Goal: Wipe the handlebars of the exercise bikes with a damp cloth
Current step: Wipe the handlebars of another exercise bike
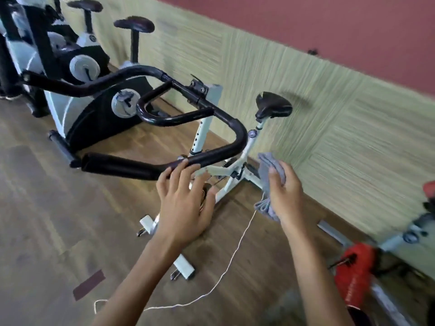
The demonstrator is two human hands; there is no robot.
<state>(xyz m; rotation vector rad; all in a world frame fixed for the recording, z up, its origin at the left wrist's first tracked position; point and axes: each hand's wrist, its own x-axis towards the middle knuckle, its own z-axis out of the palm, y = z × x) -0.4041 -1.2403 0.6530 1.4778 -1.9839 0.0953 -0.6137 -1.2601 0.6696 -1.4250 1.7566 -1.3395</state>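
A white exercise bike (199,135) stands before me with black padded handlebars (235,128) that loop from a centre clamp out to two long grips. My left hand (186,198) is open, fingers spread, with the fingertips touching the near grip (122,165) from below. To its right, my right hand (286,191) is closed around a folded grey cloth (267,184), held apart from the handlebar, below the bike's black saddle (274,105).
More black-and-white exercise bikes (77,67) stand in a row at the left rear. A red-and-grey machine (355,269) sits at the right edge. A white cord (226,269) trails over the wooden floor. A green-panelled wall (329,109) runs behind the bikes.
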